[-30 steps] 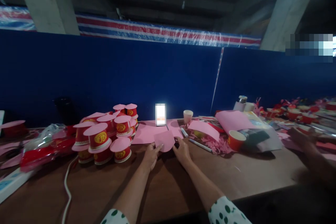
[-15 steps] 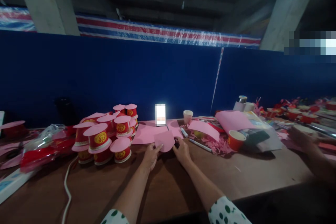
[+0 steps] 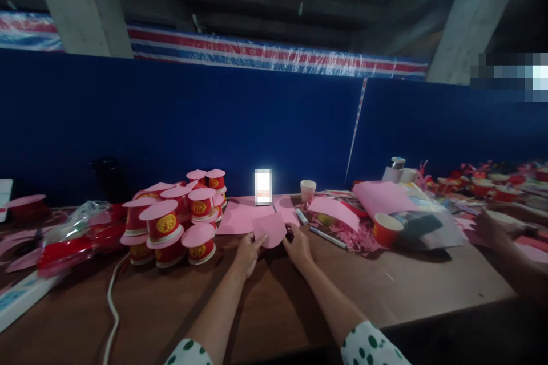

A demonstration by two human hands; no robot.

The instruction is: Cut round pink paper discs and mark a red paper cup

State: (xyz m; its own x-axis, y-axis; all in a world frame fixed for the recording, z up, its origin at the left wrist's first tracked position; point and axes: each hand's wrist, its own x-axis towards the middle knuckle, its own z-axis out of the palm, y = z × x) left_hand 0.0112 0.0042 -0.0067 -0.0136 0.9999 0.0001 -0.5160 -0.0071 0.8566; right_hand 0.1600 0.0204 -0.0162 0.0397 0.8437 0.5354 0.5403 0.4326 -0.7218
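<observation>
I am handling one small pink paper piece (image 3: 269, 232), which is above the near part of the brown table (image 3: 274, 313), at the middle, and it overlaps the near side of the flat pink sheet (image 3: 237, 214). Its near edge is rounded, while its far side looks more angular. My left hand (image 3: 247, 254) pinches it at the left, with the thumb lying on top. My right hand (image 3: 298, 247) is at the right edge, its fingers bent around a small dark object (image 3: 289, 233); what this object is, and how firmly the fingers close on it, I am not able to say. By my judgement, the step in hand is careful work at the edge of this piece, and the next move calls for a steady left pinch, without creasing the paper, and a controlled right hand close to the edge. To the left stand the red cups (image 3: 166, 223) with pink paper tops, and to the right lies a white pen (image 3: 327, 238). Compared with one second ago, my hands and the piece keep almost the same pose; the whole view has only shifted a little, and at the far right the blurred hand of a co-worker (image 3: 496, 234) has changed its posture.
</observation>
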